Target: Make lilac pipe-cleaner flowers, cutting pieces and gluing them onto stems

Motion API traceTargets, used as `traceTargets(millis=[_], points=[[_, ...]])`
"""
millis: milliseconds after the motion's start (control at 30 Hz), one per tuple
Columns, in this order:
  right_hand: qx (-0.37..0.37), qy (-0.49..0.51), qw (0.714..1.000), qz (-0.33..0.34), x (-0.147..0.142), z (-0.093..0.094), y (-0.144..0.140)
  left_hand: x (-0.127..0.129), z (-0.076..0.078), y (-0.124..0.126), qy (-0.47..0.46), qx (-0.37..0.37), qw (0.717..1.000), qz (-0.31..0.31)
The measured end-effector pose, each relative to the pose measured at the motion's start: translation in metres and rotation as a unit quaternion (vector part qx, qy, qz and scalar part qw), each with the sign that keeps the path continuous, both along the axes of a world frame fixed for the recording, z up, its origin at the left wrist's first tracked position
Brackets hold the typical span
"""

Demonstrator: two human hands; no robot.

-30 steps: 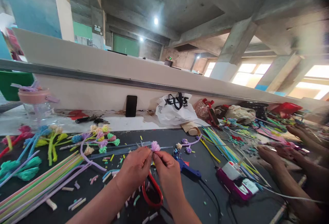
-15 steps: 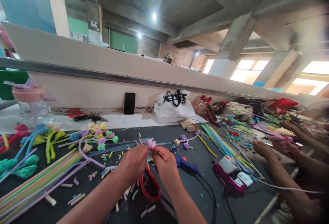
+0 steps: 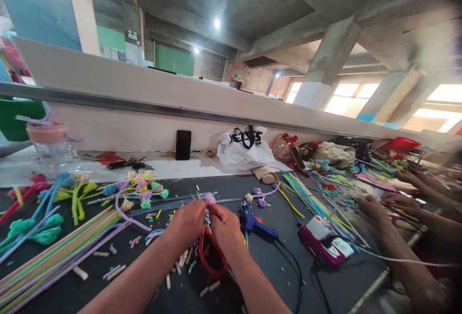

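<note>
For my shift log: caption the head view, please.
Left hand and right hand pinch a small pink pom-pom flower above red-handled scissors on a littered black worktable.

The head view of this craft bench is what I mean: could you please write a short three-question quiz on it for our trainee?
1. True or false: both hands, the left hand and the right hand, meet at one small pink-purple flower bud.
2. What lies on the black table just right of the right hand? A) the blue glue gun B) a hammer C) a paint brush
3. Fill in: the black phone stands leaning against the white ____.

Key
1. True; fingertips of both pinch it.
2. A.
3. Wall behind the bench; the white plastic bag sits further right along it.
</note>
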State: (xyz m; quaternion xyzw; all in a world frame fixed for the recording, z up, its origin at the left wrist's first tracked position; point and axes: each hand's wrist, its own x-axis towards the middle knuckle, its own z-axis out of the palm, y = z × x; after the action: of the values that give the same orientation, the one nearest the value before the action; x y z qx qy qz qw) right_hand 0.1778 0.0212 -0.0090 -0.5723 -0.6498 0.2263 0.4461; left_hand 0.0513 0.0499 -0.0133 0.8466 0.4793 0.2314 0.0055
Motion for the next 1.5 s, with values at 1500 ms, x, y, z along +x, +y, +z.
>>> traceTargets(millis=[1500], points=[[0.104,0.036,0.992,-0.062,-0.008,0.0,-0.005,0.007,0.011,0.0,-0.396,-0.157,0.905,-0.005]])
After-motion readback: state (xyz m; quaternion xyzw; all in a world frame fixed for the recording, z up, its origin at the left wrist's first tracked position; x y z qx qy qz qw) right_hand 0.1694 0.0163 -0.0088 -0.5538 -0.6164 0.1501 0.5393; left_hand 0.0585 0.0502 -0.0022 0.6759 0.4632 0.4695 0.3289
